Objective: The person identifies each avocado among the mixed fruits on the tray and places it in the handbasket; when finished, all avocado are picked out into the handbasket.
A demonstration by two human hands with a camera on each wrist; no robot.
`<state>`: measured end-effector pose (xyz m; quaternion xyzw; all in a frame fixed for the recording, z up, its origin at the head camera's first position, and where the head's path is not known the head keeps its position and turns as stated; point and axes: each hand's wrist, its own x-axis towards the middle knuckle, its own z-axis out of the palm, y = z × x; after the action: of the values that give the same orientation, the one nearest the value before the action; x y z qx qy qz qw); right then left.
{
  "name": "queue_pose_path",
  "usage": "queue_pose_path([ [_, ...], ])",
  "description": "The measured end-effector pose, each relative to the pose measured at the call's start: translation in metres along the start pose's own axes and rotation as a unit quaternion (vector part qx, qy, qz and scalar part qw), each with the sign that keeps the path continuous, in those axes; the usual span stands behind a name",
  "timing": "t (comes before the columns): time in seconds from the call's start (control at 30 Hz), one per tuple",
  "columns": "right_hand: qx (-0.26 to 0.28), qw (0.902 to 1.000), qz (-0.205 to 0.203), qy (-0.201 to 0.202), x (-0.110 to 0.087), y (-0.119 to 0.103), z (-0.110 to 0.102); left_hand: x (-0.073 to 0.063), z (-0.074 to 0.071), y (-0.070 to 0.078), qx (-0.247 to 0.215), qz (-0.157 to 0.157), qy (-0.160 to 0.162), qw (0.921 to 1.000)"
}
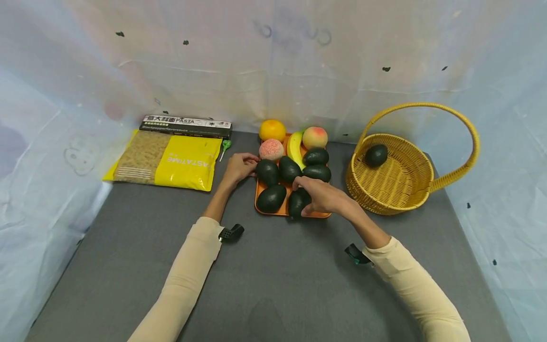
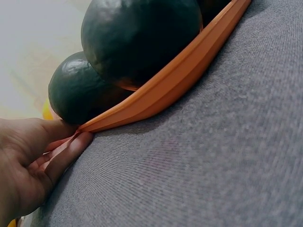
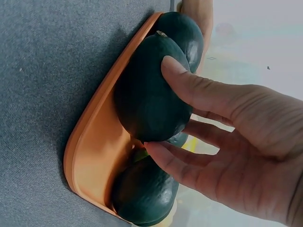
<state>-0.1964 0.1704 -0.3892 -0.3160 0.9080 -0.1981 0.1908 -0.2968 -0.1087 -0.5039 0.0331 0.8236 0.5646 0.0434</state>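
An orange tray [image 1: 259, 212] carries several dark green avocados, with fruit behind them. My right hand [image 1: 322, 195] holds the front right avocado [image 3: 147, 90], thumb on one side and fingertips on the other; in the right wrist view its stem end points up. With my left hand [image 1: 240, 167] I pinch the tray's left rim, thumb above and a finger below, as the left wrist view shows. Near that hand lie one avocado [image 1: 267, 172] and a pink speckled peach [image 1: 271, 149]. Another avocado [image 1: 272, 198] sits at the tray's front left corner.
To the right stands a yellow wicker basket [image 1: 384, 204] with a tall handle and one avocado [image 1: 376, 156] inside. An orange [image 1: 272, 129], a banana [image 1: 295, 149] and a peach [image 1: 315, 137] fill the tray's back. A yellow pasta bag [image 1: 188, 161] and pasta box [image 1: 185, 126] lie left.
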Motion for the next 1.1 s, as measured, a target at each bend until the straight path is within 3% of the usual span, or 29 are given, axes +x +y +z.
queue_pose_path([
  [0.33, -0.039, 0.9988, -0.029, -0.005, 0.002, 0.001, 0.002, 0.0, -0.002, 0.002, 0.014, 0.007, 0.005, 0.9999],
  [0.7, -0.032, 0.9989, -0.031, 0.017, -0.003, -0.004, 0.001, -0.001, -0.002, 0.002, 0.03, 0.014, 0.009, 0.9994],
  [1.1, 0.006, 0.9987, -0.012, 0.048, -0.019, -0.014, -0.012, -0.001, -0.002, 0.001, -0.002, 0.009, 0.003, 1.0],
])
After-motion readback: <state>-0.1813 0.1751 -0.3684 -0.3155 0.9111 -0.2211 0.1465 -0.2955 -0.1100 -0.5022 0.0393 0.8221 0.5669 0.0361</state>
